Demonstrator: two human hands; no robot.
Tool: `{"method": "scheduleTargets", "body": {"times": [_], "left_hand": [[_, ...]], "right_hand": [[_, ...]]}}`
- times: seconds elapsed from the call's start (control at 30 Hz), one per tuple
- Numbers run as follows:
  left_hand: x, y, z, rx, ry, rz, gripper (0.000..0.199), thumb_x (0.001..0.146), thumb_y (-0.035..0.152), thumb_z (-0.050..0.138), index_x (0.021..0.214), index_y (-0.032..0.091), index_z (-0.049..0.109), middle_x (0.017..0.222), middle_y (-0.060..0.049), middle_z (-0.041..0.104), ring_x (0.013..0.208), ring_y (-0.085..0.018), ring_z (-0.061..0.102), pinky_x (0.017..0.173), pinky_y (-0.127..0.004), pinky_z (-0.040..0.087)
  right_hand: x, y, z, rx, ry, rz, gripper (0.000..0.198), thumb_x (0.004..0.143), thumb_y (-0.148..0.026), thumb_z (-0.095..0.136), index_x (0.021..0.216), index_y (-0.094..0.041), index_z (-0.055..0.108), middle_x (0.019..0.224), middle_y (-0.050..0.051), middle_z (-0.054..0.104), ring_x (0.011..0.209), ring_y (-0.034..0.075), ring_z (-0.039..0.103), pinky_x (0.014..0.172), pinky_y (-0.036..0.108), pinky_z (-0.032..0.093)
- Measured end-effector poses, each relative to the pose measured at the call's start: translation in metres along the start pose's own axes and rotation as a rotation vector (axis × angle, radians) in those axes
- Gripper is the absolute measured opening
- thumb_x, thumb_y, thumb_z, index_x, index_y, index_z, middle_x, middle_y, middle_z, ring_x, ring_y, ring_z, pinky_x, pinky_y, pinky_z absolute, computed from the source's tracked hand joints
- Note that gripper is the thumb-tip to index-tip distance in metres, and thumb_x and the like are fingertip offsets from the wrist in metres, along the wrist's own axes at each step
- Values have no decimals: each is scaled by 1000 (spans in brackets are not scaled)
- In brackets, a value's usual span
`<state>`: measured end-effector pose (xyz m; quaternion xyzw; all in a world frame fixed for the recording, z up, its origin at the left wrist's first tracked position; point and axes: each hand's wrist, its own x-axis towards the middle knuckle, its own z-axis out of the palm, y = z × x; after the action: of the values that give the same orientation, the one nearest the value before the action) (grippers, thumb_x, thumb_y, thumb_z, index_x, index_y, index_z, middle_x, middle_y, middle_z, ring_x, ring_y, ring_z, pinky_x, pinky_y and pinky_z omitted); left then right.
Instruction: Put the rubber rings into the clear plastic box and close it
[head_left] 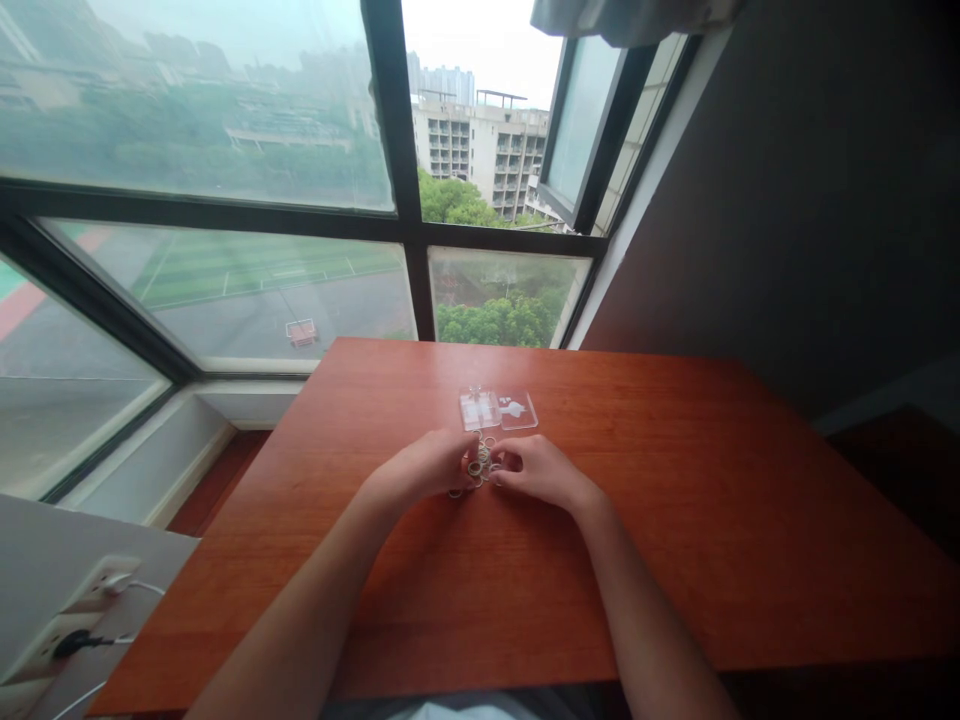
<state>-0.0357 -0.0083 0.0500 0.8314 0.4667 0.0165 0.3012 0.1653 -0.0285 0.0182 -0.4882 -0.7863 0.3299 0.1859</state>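
Observation:
A small pile of thin, pale rings [484, 450] lies on the reddish-brown table. My left hand [431, 462] curls in at the pile's left side, with one ring [475, 468] at its fingertips, between finger and thumb. Another ring [455, 493] lies just below that hand. From the right, my right hand [540, 470] reaches to the pile, its thumb and fingers bent but apart, the tips close to the rings. Behind the pile lies a clear plastic case [480, 408], with its clear lid [519, 410], marked with a white figure, spread to the right.
The wooden table [675, 500] reaches to the windows, its left edge slanting toward the wall. An outward-opened window pane [581, 130] is at the upper right. Wall sockets with plugs [75, 643] and cables are at the lower left. A dark wall [810, 200] stands on the right.

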Motion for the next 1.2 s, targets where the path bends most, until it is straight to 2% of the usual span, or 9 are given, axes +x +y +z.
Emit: {"method": "scheduleTargets", "body": {"times": [0.13, 0.23, 0.3, 0.5, 0.63, 0.77, 1.0, 1.13, 1.2], "left_hand": [[4, -4, 2, 74, 95, 58, 13, 73, 22, 58, 86, 20, 62, 71, -3, 67, 60, -17, 57, 55, -24, 34], [4, -7, -1, 113, 155, 46, 20, 76, 24, 56, 96, 21, 60, 73, -3, 67, 61, -17, 57, 56, -24, 34], [4, -7, -4, 151, 164, 15, 18, 78, 25, 55, 95, 21, 60, 73, -4, 67, 61, -18, 58, 57, -24, 34], [5, -3, -1, 245, 121, -9, 18, 80, 23, 50, 94, 20, 62, 77, -7, 68, 65, -20, 59, 56, -25, 34], [6, -2, 3, 213, 117, 37, 19, 80, 22, 50, 94, 21, 63, 77, -6, 67, 62, -18, 57, 55, -24, 33], [6, -2, 4, 158, 92, 89, 15, 79, 21, 51, 87, 20, 62, 73, -4, 66, 58, -15, 54, 53, -23, 30], [6, -6, 3, 67, 61, 123, 18, 80, 18, 46, 83, 19, 64, 71, -2, 66, 57, -12, 53, 53, -21, 31], [0, -8, -5, 50, 41, 57, 12, 75, 22, 57, 86, 19, 63, 76, -1, 68, 62, -13, 56, 54, -21, 33], [-4, -8, -11, 48, -2, 13, 19, 69, 26, 67, 86, 19, 61, 78, 0, 68, 64, -14, 57, 54, -21, 33]], "right_hand": [[1, 4, -5, 46, 104, 5, 22, 84, -32, 61, 102, -22, 70, 73, -2, 68, 64, 12, 58, 60, 20, 39], [3, 12, -7, -63, 266, 71, 24, 86, -32, 58, 105, -21, 69, 77, 0, 69, 68, 14, 60, 65, 22, 41], [4, 17, -7, -138, 299, 116, 26, 86, -29, 57, 108, -22, 68, 83, 2, 70, 72, 15, 61, 69, 24, 42], [4, 20, -7, -270, 255, 147, 28, 87, -28, 55, 113, -27, 65, 86, 2, 70, 79, 18, 64, 71, 24, 41], [5, 20, -6, -320, 263, 203, 34, 88, -30, 54, 121, -28, 60, 85, 3, 70, 76, 18, 64, 66, 25, 39], [6, 19, -4, -380, 232, 251, 28, 89, -30, 52, 115, -27, 62, 87, 3, 70, 79, 19, 64, 64, 25, 38], [7, 8, 0, -405, 168, 222, 29, 89, -31, 50, 116, -30, 61, 94, 2, 71, 87, 20, 65, 71, 25, 40], [7, 6, 2, -390, 162, 186, 29, 90, -32, 50, 116, -31, 61, 103, 1, 71, 93, 20, 65, 75, 26, 42], [6, 6, 3, -374, 166, 169, 29, 90, -32, 50, 118, -31, 60, 107, 1, 70, 96, 20, 64, 78, 26, 42]]}}
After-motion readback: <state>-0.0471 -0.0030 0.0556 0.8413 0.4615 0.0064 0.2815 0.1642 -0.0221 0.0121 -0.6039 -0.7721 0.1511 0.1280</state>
